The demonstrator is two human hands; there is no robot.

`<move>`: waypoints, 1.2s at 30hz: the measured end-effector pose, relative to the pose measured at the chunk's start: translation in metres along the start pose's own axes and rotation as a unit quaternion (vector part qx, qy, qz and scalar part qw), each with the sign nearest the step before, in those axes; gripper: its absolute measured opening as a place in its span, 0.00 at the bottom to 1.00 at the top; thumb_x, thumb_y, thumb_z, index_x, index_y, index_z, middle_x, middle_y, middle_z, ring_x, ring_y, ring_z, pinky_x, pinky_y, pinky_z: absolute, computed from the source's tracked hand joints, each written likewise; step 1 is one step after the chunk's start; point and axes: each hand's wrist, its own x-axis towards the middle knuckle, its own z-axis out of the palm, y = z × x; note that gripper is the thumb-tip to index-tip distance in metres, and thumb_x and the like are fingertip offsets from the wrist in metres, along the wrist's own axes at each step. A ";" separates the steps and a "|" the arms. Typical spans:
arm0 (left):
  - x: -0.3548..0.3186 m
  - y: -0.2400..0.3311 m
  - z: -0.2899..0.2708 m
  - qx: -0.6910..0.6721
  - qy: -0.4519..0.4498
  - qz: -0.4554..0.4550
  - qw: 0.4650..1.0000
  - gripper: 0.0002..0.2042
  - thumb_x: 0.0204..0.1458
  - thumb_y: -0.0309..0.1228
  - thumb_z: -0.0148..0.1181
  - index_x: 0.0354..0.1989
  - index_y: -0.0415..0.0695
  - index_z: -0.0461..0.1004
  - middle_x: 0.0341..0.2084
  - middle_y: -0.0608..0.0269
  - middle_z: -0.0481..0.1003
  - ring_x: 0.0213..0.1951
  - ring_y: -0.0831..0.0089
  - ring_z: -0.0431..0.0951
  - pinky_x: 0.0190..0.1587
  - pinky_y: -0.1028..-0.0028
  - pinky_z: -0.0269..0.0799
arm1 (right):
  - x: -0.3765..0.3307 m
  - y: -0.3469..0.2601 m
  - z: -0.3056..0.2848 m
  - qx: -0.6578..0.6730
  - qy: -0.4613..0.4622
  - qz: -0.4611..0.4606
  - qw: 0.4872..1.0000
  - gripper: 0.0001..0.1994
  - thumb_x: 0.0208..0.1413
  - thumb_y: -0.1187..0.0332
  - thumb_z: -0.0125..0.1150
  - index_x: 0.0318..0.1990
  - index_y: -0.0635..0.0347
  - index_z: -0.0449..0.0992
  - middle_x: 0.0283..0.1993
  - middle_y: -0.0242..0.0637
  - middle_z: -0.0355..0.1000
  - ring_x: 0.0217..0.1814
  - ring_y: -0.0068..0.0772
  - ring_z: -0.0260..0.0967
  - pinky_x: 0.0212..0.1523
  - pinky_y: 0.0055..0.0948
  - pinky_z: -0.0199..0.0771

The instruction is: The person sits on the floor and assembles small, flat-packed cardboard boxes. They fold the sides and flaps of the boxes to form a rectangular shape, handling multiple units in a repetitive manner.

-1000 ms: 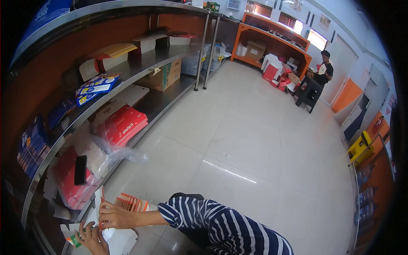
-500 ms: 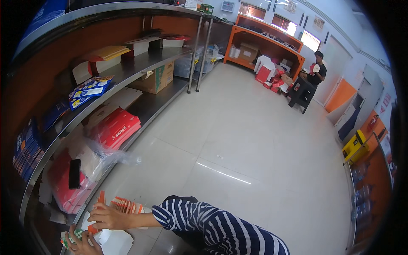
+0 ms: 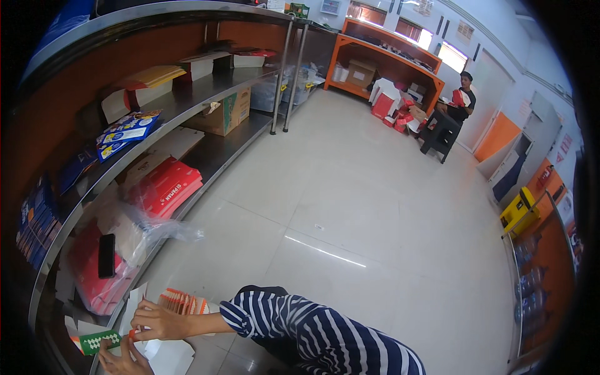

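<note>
Low at the left of the head view, my left hand has its fingers closed on a small folding carton that is green with a white pattern and has white flaps and an orange end. My right hand comes in from the right, its fingers bent and pinching the carton's near part beside a bit of orange. Part of the carton is hidden behind the fingers. Just past my right wrist lies a row of orange-and-white folded cartons. Under my hands is a white card piece.
A metal shelf runs along the left, holding red packages in clear plastic, a black phone, blue packs and a cardboard box. Far off, a person sits near a black stool. Water bottles stand at right.
The carton has turned and opened out, so more of its green face and white flaps show. Both hands stay close together on it. The far person has moved the red item slightly.
</note>
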 end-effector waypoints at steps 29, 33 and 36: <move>0.017 0.021 -0.014 -0.030 0.034 0.032 0.998 0.10 0.51 0.45 0.55 0.27 0.57 0.79 0.29 0.60 0.67 0.37 0.60 0.63 0.37 0.62 0.61 | -0.004 0.002 0.008 0.016 -0.011 0.005 1.000 0.06 0.43 0.73 0.57 0.30 0.62 0.72 0.32 0.36 0.65 0.34 0.36 0.63 0.45 0.41 0.60; 0.016 0.022 -0.015 0.000 0.009 0.025 1.000 0.11 0.51 0.45 0.54 0.27 0.56 0.79 0.31 0.58 0.67 0.37 0.58 0.63 0.38 0.59 0.60 | -0.005 0.002 0.008 0.010 -0.003 0.005 1.000 0.05 0.44 0.73 0.57 0.30 0.63 0.72 0.31 0.36 0.65 0.33 0.35 0.63 0.45 0.41 0.60; 0.012 0.018 -0.011 -0.018 -0.002 0.024 1.000 0.10 0.51 0.45 0.54 0.29 0.56 0.79 0.31 0.57 0.66 0.38 0.56 0.63 0.39 0.57 0.59 | -0.004 0.001 0.008 0.004 0.010 -0.007 1.000 0.05 0.44 0.73 0.56 0.30 0.64 0.72 0.31 0.36 0.65 0.33 0.35 0.63 0.45 0.41 0.61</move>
